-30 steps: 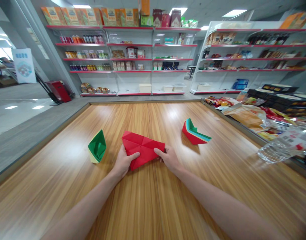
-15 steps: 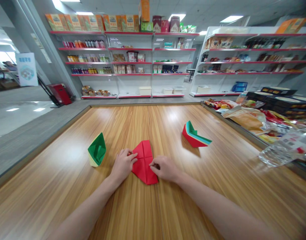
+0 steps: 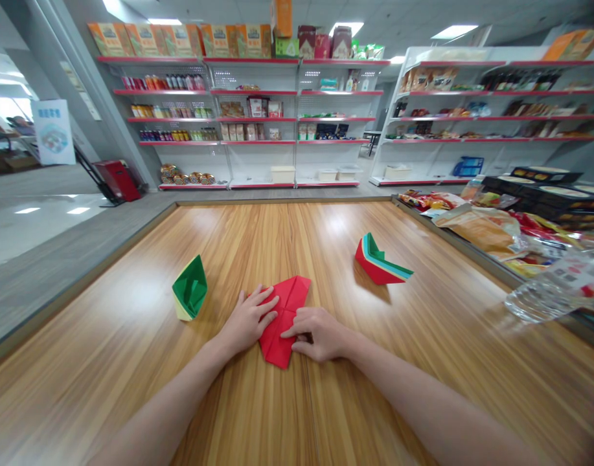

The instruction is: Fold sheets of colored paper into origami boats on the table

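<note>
A creased sheet of red folded paper [image 3: 278, 343] lies flat on the wooden table between my hands, turned at a slant. My left hand [image 3: 252, 316] rests spread over its left side, fingers apart and pressing down. On the right edge, my right hand [image 3: 319, 333] touches the paper with the index finger stretched out and the other fingers curled under. To the left stands a green and pale yellow folded paper boat [image 3: 190, 289]. Another paper boat [image 3: 381, 262], red outside with blue, white and green layers, sits tilted at the upper right.
Beyond the raised right edge of the table [image 3: 287, 226] lie snack packets [image 3: 486, 226], stacked black boxes [image 3: 544, 194] and a clear plastic bottle [image 3: 544, 294]. Shelves [image 3: 258, 140] with goods stand across the back. A red box [image 3: 119, 180] is on the floor at left.
The red paper has turned clockwise, its top now leaning right. My left hand has spread flat over it, and my right hand's index finger has stretched out onto the paper.
</note>
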`<move>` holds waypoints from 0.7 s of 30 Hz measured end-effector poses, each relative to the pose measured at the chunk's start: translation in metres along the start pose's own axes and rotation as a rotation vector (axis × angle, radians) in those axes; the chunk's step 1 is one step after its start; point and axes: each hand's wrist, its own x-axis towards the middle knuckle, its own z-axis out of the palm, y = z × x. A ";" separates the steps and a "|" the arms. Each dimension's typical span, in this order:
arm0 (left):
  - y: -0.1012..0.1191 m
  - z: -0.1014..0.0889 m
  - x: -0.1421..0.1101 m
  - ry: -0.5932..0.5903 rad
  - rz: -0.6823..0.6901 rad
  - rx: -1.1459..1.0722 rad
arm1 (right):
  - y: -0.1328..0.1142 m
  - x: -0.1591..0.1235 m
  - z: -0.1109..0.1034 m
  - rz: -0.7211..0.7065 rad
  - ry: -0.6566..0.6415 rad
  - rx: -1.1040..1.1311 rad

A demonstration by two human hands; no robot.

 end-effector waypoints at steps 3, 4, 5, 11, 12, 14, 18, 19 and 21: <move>-0.001 -0.001 0.001 -0.047 0.009 -0.006 | 0.002 0.000 0.003 0.015 0.010 -0.006; -0.001 -0.002 0.001 -0.052 0.009 -0.006 | 0.003 0.000 0.004 0.015 0.021 -0.007; -0.001 -0.003 0.001 -0.055 0.009 -0.007 | 0.003 0.000 0.005 0.013 0.035 -0.006; 0.000 -0.005 0.001 -0.070 0.013 -0.008 | 0.009 -0.001 0.010 -0.007 0.118 0.030; 0.000 -0.004 0.001 -0.069 0.014 -0.008 | 0.010 -0.001 0.011 -0.009 0.128 0.035; -0.001 -0.003 0.002 -0.067 0.015 -0.006 | 0.010 -0.001 0.011 -0.016 0.143 0.044; -0.001 -0.003 0.002 -0.067 0.009 0.002 | 0.010 0.000 0.013 -0.033 0.176 0.056; 0.000 -0.004 0.002 -0.071 0.009 0.004 | 0.011 0.000 0.013 -0.037 0.193 0.059; 0.000 -0.005 0.002 -0.079 0.011 0.009 | 0.011 0.000 0.013 -0.046 0.237 0.063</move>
